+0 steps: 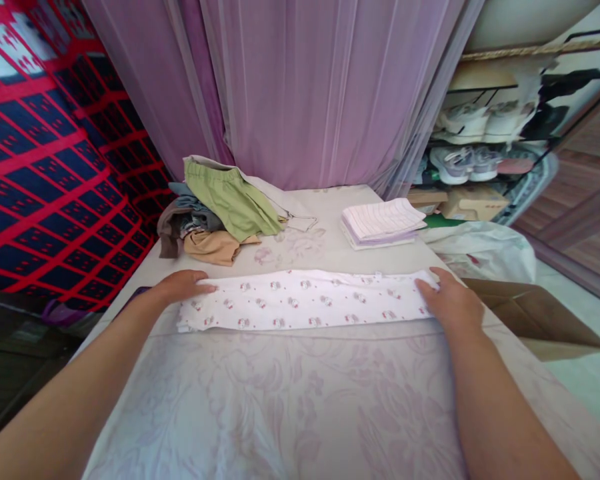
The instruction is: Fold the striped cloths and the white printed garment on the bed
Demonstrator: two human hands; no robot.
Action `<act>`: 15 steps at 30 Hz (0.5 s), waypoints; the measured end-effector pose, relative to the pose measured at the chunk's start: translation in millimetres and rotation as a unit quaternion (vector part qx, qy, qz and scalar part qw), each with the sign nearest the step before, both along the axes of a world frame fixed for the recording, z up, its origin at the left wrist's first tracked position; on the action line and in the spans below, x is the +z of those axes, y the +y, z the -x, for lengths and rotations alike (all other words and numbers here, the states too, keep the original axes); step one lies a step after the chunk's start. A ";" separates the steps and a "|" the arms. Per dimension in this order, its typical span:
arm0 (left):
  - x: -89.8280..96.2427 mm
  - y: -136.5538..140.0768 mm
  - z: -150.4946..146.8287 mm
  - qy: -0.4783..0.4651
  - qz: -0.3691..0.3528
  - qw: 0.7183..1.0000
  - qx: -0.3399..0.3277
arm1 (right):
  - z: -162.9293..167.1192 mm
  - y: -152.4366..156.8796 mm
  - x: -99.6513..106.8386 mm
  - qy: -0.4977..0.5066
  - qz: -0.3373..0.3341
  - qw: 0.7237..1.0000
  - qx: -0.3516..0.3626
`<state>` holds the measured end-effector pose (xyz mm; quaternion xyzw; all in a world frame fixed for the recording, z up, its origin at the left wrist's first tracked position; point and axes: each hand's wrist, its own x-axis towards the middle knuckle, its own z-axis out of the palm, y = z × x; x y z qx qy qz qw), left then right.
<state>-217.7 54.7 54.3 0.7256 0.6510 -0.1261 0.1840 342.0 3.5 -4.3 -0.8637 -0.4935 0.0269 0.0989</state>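
Observation:
A white printed garment (300,301) lies stretched sideways across the flower-patterned cover, folded into a long, narrow strip with small red and grey cartoon figures. My left hand (184,287) is closed on its upper left corner, thumb and fingers pressed together over the cloth. At the opposite end, my right hand (453,301) pinches the upper right corner. Whether it is trousers or another kind of garment I cannot tell. Behind it to the right sits a stack of folded clothes (380,223), with a pale striped piece on top.
Green shorts (230,197) lie on a loose heap with a tan garment (213,247) at the back left. A purple curtain (320,93) hangs behind the covered surface (290,400). On the right are an open cardboard box (535,313), a plastic bag (490,247) and shoes (463,163) on a rack.

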 end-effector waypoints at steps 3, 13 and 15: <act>-1.9 -1.7 -5.2 0.066 -0.053 0.996 -0.004 | -0.5 -2.2 -8.9 -0.020 -0.028 0.999 0.003; -41.4 -65.7 -80.6 -0.027 -0.242 0.960 -0.136 | 54.6 -3.3 7.0 -0.056 -0.187 0.961 0.197; -54.7 -73.6 -89.5 -0.032 -0.232 0.962 -0.138 | 91.4 -2.0 7.8 -0.021 -0.164 0.933 0.319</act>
